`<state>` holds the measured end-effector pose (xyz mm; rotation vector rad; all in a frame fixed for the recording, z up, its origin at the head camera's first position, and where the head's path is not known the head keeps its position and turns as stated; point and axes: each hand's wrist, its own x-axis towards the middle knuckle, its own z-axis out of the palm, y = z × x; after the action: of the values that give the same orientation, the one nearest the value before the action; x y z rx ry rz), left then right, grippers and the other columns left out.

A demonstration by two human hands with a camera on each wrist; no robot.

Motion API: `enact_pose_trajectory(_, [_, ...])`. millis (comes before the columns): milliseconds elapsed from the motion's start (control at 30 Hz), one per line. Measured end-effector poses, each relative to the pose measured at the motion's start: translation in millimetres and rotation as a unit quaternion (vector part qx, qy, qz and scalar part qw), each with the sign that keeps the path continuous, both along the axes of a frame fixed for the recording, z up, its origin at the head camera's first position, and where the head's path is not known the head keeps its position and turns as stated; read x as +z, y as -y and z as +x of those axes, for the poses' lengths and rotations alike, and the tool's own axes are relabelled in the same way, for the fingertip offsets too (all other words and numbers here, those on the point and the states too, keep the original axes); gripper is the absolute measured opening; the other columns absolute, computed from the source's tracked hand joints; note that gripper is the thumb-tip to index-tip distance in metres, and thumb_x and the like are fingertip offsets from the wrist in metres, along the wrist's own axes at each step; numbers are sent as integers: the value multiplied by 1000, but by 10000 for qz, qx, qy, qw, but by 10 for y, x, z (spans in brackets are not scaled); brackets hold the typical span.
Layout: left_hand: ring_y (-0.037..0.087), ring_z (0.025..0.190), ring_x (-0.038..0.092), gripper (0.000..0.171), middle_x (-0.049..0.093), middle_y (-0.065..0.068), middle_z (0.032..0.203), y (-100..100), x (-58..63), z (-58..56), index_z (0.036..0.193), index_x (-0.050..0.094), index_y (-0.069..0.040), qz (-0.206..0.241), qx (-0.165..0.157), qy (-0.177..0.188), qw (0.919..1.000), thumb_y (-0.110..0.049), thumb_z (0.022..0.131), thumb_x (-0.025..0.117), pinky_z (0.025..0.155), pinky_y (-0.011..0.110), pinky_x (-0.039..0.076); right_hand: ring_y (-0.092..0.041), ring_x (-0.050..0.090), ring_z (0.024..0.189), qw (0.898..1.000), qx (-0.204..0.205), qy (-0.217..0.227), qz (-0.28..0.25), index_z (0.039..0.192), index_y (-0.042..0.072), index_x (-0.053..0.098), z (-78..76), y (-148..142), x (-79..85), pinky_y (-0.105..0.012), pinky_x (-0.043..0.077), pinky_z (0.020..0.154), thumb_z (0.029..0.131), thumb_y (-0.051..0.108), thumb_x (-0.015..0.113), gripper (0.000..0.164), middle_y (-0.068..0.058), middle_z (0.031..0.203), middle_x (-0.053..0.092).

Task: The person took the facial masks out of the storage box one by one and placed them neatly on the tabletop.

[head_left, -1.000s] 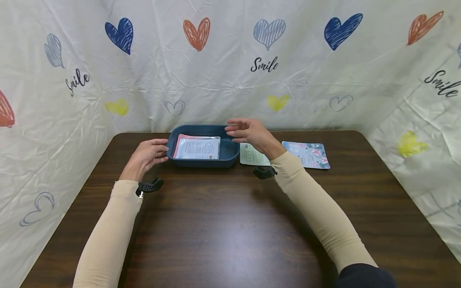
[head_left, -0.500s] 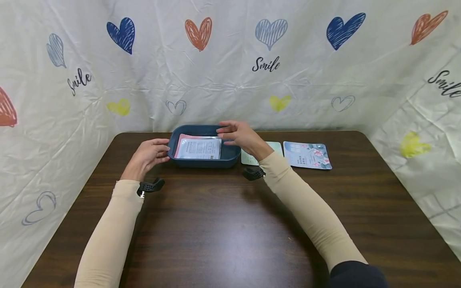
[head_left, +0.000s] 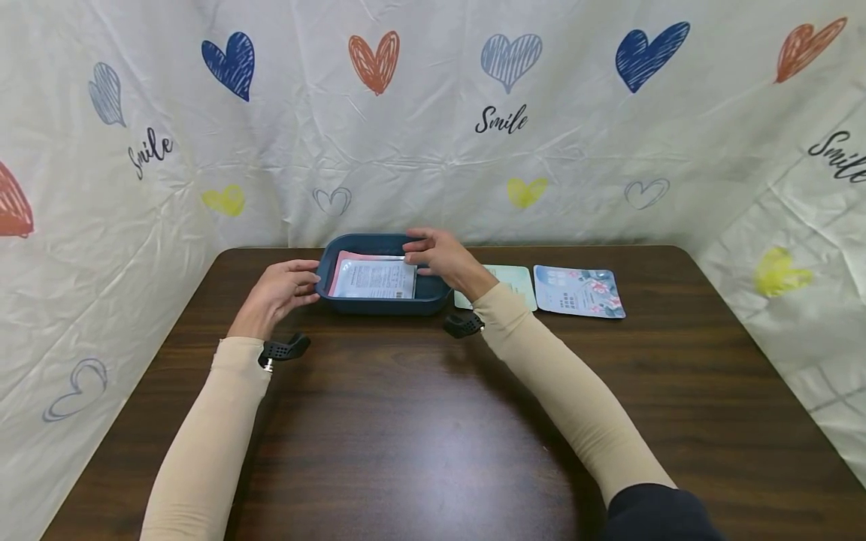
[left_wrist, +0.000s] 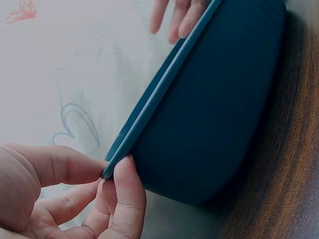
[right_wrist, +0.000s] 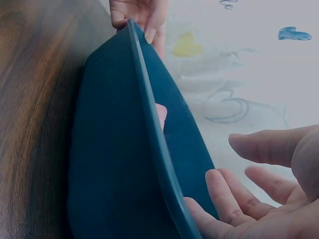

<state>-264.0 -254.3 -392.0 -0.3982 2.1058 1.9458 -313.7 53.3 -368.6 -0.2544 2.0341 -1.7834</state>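
Observation:
A dark blue rectangular basin (head_left: 379,306) stands at the back of the table. My left hand (head_left: 276,293) pinches the basin's left rim between thumb and fingers, plain in the left wrist view. Over the right part of the basin hovers my right hand (head_left: 443,259), its fingers loosely spread and holding nothing. In the right wrist view, fingertips (right_wrist: 197,214) of that hand come right to the rim. Inside the basin lies a flat white printed packet (head_left: 372,279), on top of a pink packet (head_left: 346,256) that is mostly hidden.
Right of the basin, a pale green flat packet (head_left: 514,279) lies partly behind my right wrist. Beside it is a light blue floral packet (head_left: 578,291). A white cloth (head_left: 433,173) with hearts hangs behind the brown wooden table (head_left: 406,421).
My right hand has moved left, further over the basin, uncovering more of the green packet. The left hand stays at the basin's left rim. The packets have not moved.

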Motion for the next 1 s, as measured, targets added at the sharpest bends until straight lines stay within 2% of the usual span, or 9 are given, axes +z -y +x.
enact_pose_trajectory(300, [22,102,58,50,43,20,149,-14,-1,10,152,45,-8,-22,14,-33,10000,-8,103,55,81,24,58,-31,55,131,9994,-142,84,298,154,9,43,-31,70,-14,-53,41,113,97,2,65,61,-17,147,52])
enact_pose_trajectory(733, [23,102,57,49,43,21,148,-21,-2,14,151,46,-7,-43,36,-78,10000,-7,103,55,81,24,58,-30,53,132,9989,-50,131,441,146,4,52,-74,143,-131,-52,40,113,97,2,65,51,-16,147,52])
enact_pose_trajectory(1000, [23,102,57,49,43,20,148,-16,5,9,151,46,-8,-48,25,-49,10000,-8,103,55,84,26,58,-30,52,132,9991,-172,81,391,143,2,55,-59,168,-148,-48,44,111,98,0,63,45,-16,149,49])
